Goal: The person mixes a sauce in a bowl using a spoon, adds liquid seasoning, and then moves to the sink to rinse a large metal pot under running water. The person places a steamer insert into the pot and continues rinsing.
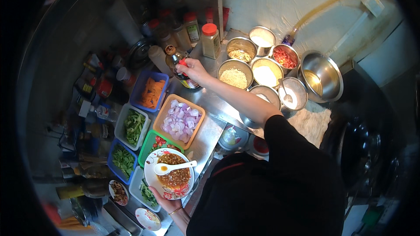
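My left hand holds a white floral bowl by its lower rim. Brown sauce with chopped bits fills its middle, and a white spoon rests in it. My right hand is closed around a dark sauce bottle with a red label, upright at the counter's far side. Between the hands lie an orange basket of cut shallots or onions and a green basket of red and green chillies. The bowl overlaps the green basket in view.
Tubs of orange strips and green leaves line the counter. Steel bowls of chopped garlic, red chillies and white powders stand at upper right, near a larger bowl of oil-like liquid. A red-capped jar stands behind the bottle.
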The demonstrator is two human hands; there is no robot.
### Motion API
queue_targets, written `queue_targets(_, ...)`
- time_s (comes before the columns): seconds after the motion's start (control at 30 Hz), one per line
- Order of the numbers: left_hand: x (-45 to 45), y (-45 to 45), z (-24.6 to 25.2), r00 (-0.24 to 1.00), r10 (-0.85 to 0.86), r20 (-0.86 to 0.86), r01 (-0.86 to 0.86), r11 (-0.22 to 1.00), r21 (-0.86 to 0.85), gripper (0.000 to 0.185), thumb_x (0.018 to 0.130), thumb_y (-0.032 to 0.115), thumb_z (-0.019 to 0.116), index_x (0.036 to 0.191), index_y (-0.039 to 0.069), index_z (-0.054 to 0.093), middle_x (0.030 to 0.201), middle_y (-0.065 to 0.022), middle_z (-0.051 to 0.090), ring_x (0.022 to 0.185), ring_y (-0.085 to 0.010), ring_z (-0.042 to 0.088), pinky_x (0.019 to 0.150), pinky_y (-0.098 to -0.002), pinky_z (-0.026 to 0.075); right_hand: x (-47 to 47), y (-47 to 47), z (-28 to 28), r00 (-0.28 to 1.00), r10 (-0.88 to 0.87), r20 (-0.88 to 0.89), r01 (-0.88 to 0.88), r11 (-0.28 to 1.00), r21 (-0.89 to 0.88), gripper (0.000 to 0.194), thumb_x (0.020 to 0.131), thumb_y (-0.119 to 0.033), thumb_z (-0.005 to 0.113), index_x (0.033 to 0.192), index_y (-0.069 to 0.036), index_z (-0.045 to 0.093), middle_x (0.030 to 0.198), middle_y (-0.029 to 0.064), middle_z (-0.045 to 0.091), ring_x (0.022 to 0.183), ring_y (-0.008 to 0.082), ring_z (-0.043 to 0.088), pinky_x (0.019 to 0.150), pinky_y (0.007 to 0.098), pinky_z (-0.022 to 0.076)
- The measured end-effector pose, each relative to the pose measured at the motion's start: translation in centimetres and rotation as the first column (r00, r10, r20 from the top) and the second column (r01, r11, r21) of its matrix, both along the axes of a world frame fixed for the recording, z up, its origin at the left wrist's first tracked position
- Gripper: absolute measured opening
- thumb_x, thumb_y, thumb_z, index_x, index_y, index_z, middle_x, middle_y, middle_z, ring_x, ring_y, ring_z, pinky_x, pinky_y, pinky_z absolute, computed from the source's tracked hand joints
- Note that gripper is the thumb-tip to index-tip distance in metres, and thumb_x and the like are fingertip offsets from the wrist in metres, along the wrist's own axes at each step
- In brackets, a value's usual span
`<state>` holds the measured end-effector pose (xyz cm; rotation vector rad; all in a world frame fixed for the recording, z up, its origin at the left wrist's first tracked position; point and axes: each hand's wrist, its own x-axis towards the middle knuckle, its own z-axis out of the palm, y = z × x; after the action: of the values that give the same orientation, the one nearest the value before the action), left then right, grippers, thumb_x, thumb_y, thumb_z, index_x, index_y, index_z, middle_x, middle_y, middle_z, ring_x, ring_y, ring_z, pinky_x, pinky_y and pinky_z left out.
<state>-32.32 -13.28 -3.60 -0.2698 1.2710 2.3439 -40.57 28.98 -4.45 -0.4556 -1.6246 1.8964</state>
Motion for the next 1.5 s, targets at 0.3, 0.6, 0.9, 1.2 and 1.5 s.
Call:
queue_targets(0.3,-1.9,3.5,1.0,0.994,-0.097,0.047,0.1,0.993,-0.068,0.063,0.091,0.051,0.042,0.135,0.006,0.035,0.132,-0.0091,0.045,0.119,-0.0255,0.046,0.099,-0.0411,0.038,3.2,4.0,-2.1,0.946,-0.184,0.266,0.042,0.885,0.463,0.026,0.081,-0.015,0.064,0.103,-0.003,0.06,0.086,0.0092,0.065,0.076,0.0167,0.062,0.068,0.0285,0.0491)
queue_targets(0.6,-3.2,7.0,1.0,0.967,-0.253,0.029,0.254,0.966,-0.056,0.064,0.092,0.05,0.041,0.135,0.003,0.034,0.13,-0.0108,0.047,0.117,-0.0241,0.047,0.097,-0.0385,0.04,28.0,8.6,4.8,0.327,-0.684,0.652,-0.104,0.66,0.744,0.042,0.072,-0.029,0.069,0.108,-0.008,0.062,0.097,0.0153,0.065,0.091,0.028,0.063,0.078,0.0403,0.0485)
queue_targets(0.9,-3.2,10.1,0.3,0.892,-0.451,-0.003,0.451,0.892,-0.019,0.062,0.093,0.048,0.042,0.135,0.004,0.033,0.132,-0.0103,0.044,0.119,-0.0234,0.045,0.099,-0.038,0.038,32.6,8.3,-0.8,0.327,-0.684,0.652,-0.161,0.64,0.752,0.022,0.073,-0.028,0.065,0.078,-0.007,0.065,0.076,0.0122,0.066,0.075,0.029,0.063,0.067,0.0408,0.049)
queue_targets(1.2,-1.9,12.6,1.1,0.858,-0.514,0.019,0.513,0.858,0.015,0.057,0.093,0.045,0.042,0.132,0.003,0.038,0.129,-0.0107,0.048,0.115,-0.0245,0.049,0.096,-0.04,0.041,36.1,8.3,-1.3,0.431,-0.747,0.507,-0.022,0.553,0.833,0.013,0.075,-0.015,0.056,0.081,-0.003,0.058,0.081,0.0157,0.062,0.077,0.0321,0.06,0.068,0.0424,0.0474)
queue_targets(1.5,-1.1,13.0,1.0,0.847,-0.531,0.031,0.531,0.847,0.01,0.057,0.093,0.045,0.043,0.133,0.004,0.037,0.129,-0.0099,0.047,0.117,-0.0237,0.048,0.097,-0.0393,0.04,40.4,6.5,0.0,0.342,-0.774,0.533,-0.066,0.547,0.835,0.023,0.082,-0.019,0.05,0.086,-0.002,0.064,0.077,0.0203,0.062,0.075,0.0357,0.061,0.068,0.0436,0.0477)
